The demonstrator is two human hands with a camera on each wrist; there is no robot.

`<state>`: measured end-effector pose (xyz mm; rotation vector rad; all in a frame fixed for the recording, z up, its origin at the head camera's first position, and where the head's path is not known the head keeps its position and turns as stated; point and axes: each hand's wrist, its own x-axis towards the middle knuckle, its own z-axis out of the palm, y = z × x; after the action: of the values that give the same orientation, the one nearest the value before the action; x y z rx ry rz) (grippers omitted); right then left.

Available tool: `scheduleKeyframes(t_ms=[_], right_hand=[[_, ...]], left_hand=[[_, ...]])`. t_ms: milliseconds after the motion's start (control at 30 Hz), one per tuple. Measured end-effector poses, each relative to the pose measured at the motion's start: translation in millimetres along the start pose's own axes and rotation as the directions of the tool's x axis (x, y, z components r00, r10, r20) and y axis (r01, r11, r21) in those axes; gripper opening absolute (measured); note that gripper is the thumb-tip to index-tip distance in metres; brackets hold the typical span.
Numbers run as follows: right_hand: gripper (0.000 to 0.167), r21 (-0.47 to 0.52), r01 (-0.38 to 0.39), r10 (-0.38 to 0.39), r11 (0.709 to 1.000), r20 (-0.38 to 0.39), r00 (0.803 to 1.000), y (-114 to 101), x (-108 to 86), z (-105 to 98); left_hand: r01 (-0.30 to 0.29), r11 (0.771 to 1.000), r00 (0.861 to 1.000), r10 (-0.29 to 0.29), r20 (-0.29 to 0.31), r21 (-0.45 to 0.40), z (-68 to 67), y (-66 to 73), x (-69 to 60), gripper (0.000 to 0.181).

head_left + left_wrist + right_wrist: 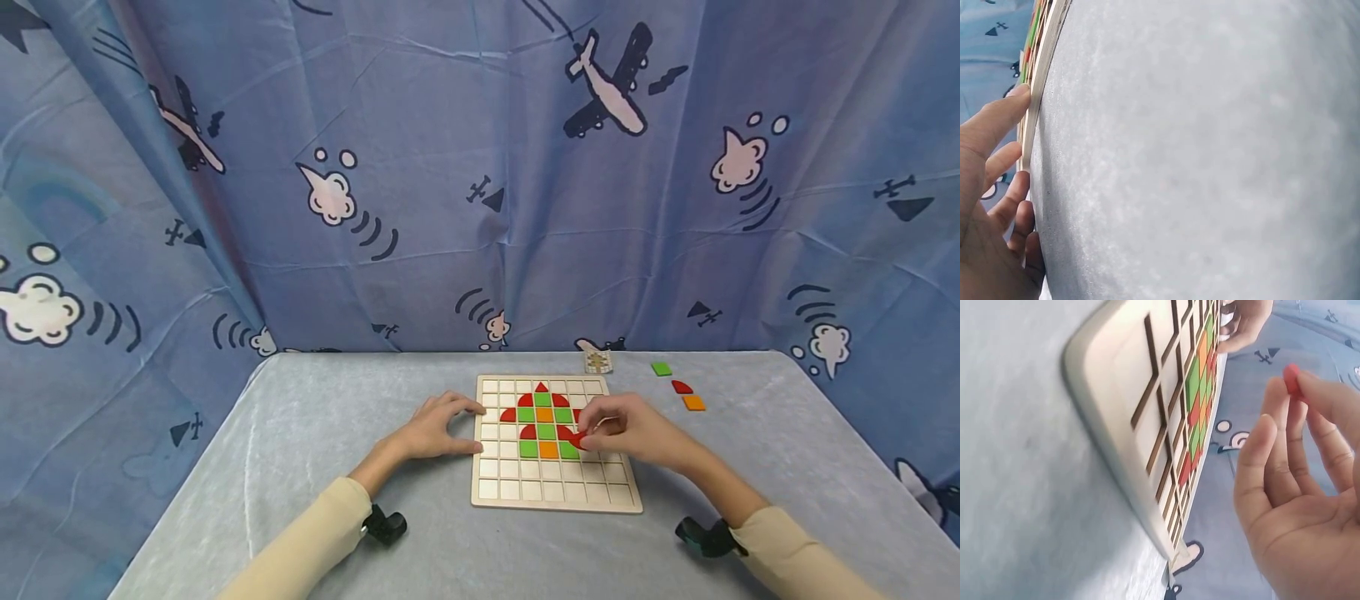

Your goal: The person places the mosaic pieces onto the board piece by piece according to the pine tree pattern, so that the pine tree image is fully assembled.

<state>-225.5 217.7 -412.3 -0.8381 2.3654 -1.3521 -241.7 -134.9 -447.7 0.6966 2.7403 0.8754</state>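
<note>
A light wooden grid board [517, 490] lies flat, with red, green and orange pieces set in its squares in a stepped, tree-like shape. Along the board's left edge, my left hand [435, 429] rests with thumb and fingers spread, their tips touching the side; the left wrist view shows them against the wooden rim [1038, 94]. Over the right part of the pattern, my right hand [633, 429] pinches a small red piece [1291, 380] between thumb and fingertips. In the right wrist view that piece is held off the board. Its full outline is partly hidden by the fingers.
Right of the board lie a loose green square [662, 368], a red rounded piece [682, 387] and an orange square [693, 403]. A small patterned card [597, 362] sits behind the board. A blue printed curtain [420, 167] hangs behind the grey-covered table [337, 383].
</note>
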Motion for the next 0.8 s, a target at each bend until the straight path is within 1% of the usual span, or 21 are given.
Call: scheduleKeyframes(t_ms=[167, 267, 367, 500, 733, 800], right_hand=[[0.018, 0.003, 0.052, -0.052, 0.999, 0.009, 0.999, -4, 5.5, 9], [0.016, 0.006, 0.067, -0.068, 0.998, 0.017, 0.998, -5, 9.6, 14], [0.014, 0.017, 0.059, -0.060, 0.998, 0.024, 0.998, -6, 13.4, 20], [0.016, 0.025, 0.040, -0.040, 0.999, 0.028, 0.999, -7, 17.3, 25], [0.029, 0.047, 0.030, -0.033, 0.998, 0.055, 0.998, -12, 24.1, 35], [0.030, 0.050, 0.020, -0.024, 0.999, 0.065, 0.998, -13, 26.5, 38]], left_hand=[[-0.004, 1.000, 1.000, 0.004, -0.001, 0.002, -0.3, 0.2, 0.3, 0.056], [-0.002, 1.000, 1.000, 0.002, 0.000, 0.004, -0.6, 1.0, 0.1, 0.056], [0.002, 1.000, 1.000, -0.003, 0.004, 0.003, -1.0, 2.1, -0.6, 0.056], [0.007, 1.000, 1.000, -0.007, 0.009, -0.005, -1.5, 3.0, -1.2, 0.056], [0.009, 1.000, 1.000, -0.009, 0.007, 0.000, -1.3, 1.0, -0.2, 0.057], [0.009, 1.000, 1.000, -0.009, 0.008, 0.002, -0.8, 0.3, 0.3, 0.057]])
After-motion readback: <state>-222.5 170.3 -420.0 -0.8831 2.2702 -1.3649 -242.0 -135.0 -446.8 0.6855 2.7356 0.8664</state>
